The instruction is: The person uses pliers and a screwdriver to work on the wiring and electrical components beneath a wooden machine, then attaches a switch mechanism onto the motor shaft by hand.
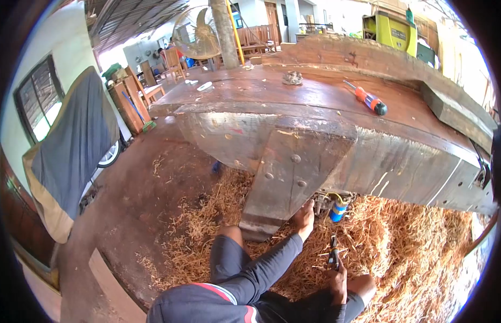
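My left hand (pixel 304 218) reaches up under the edge of the heavy wooden bench (pixel 223 132), beside its broad slanted leg (pixel 293 167). Its fingertips are hidden near the metal parts (pixel 325 202) below the bench, so I cannot tell what they touch. A blue cylinder (pixel 338 211) with yellow at its top hangs just right of these parts. Low over my knee, my right hand (pixel 338 280) is closed around a slim dark hand tool (pixel 333 255) that points upward; it looks like pliers, but its jaws are too small to make out.
Wood shavings (pixel 412 231) cover the floor under and around the bench. An orange and blue screwdriver (pixel 371 100) lies on the benchtop, with a thick wooden block (pixel 457 116) to its right. A fan (pixel 199 35) stands behind. At left is a covered vehicle (pixel 78 145).
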Demonstrator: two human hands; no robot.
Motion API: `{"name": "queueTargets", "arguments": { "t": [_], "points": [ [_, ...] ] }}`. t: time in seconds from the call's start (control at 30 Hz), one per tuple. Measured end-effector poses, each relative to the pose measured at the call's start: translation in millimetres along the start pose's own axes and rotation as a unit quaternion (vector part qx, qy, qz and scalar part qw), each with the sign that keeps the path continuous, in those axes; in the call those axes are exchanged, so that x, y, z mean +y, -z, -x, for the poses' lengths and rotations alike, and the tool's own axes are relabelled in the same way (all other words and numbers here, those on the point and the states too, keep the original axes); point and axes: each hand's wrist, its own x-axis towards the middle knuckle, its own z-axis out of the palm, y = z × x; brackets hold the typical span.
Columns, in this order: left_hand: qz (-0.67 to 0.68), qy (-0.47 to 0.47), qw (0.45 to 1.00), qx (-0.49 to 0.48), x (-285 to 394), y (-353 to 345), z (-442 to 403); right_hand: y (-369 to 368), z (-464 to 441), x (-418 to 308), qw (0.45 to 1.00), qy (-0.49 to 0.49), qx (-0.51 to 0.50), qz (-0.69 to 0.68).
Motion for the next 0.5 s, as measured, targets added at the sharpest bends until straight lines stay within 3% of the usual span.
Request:
{"name": "queueTargets", "arguments": {
  "t": [0.13, 0.23, 0.33, 0.4, 0.47, 0.5],
  "points": [
    [0.023, 0.057, 0.998, -0.034, 24.4, -2.4, 8.2, -5.1, 5.6, -20.3, 0.999, -0.030, -0.004, 0.011],
    [0.008, 0.055, 0.998, 0.011, 12.2, -0.7, 8.5, 0.2, 0.0, -8.9, 0.999, -0.028, -0.007, -0.017],
    [-0.073, -0.017, 0.997, 0.023, 1.3, -6.1, 0.0, -4.6, 3.2, -14.2, 1.000, 0.010, 0.013, 0.010],
    [-0.053, -0.026, 0.998, 0.018, 15.3, -6.4, 9.9, 0.9, -0.7, -4.0, 1.000, -0.008, 0.002, -0.005],
    [0.060, 0.024, 0.998, -0.008, 42.3, -10.3, 18.7, -0.4, 0.1, -10.6, 1.000, -0.006, -0.001, -0.001],
    [0.180, 0.084, 0.979, -0.039, 42.6, -14.5, 16.0, -2.7, 1.1, -12.1, 1.000, -0.009, -0.002, 0.002]
  ]
}}
